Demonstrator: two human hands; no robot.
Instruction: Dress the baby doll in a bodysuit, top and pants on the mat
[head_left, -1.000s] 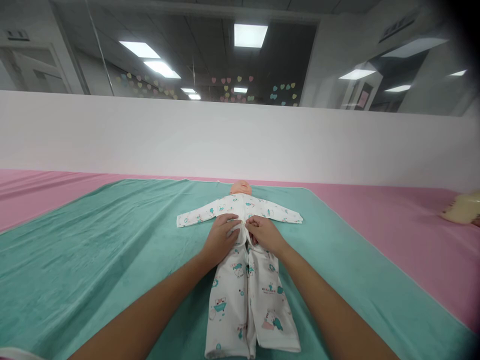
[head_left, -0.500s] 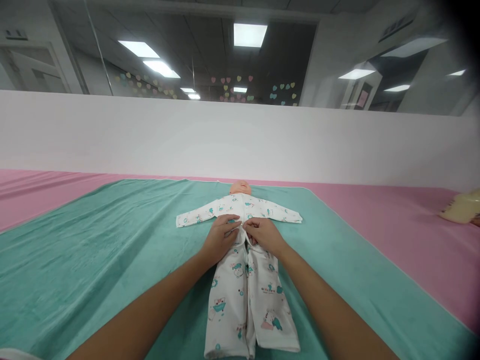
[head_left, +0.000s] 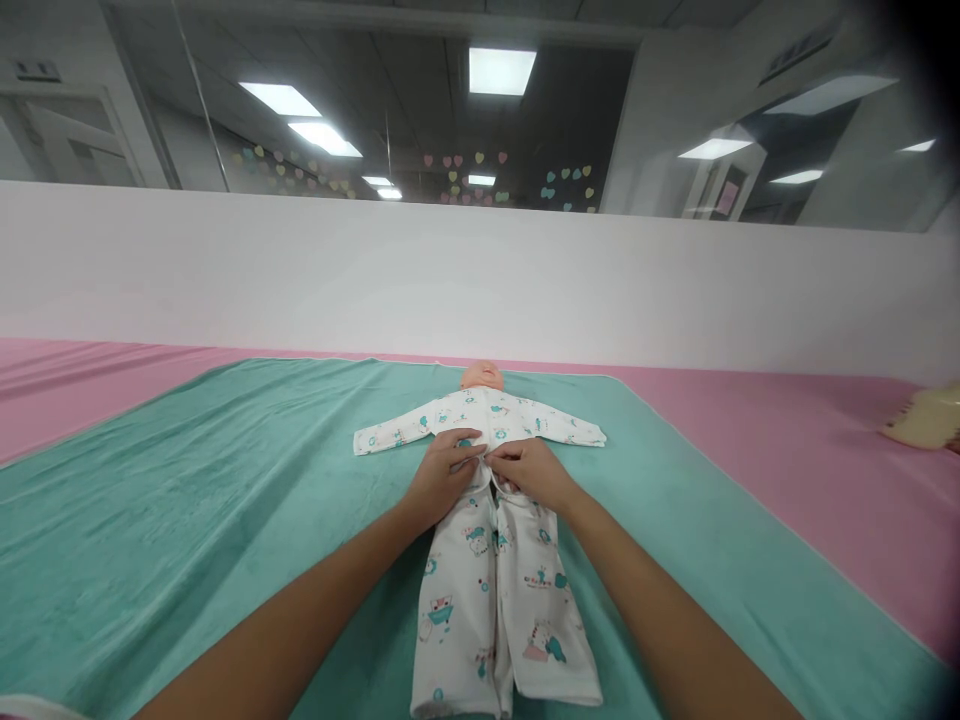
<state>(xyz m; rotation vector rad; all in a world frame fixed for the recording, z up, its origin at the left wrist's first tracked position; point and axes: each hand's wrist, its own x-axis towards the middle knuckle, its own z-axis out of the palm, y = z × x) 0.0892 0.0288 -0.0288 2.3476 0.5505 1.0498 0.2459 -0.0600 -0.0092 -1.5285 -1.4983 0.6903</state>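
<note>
Baby-care training room: infant doll (head_left: 484, 376) on teal towel (head_left: 187, 500), pink mat (head_left: 787, 450), paper hearts (head_left: 465, 160) on glass wall (head_left: 420, 110).

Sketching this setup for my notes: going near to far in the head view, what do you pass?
sleepsuit legs → left hand, right hand → sleepsuit sleeves → doll's head → pink sheet → white wall → hearts on the glass

Room lay over the flat teal towel (head_left: 187, 520) on either side of the white printed baby sleepsuit (head_left: 465, 600); beyond the peach-coloured doll's head (head_left: 481, 376), a smooth white wall (head_left: 480, 280) blocked the way.
</note>
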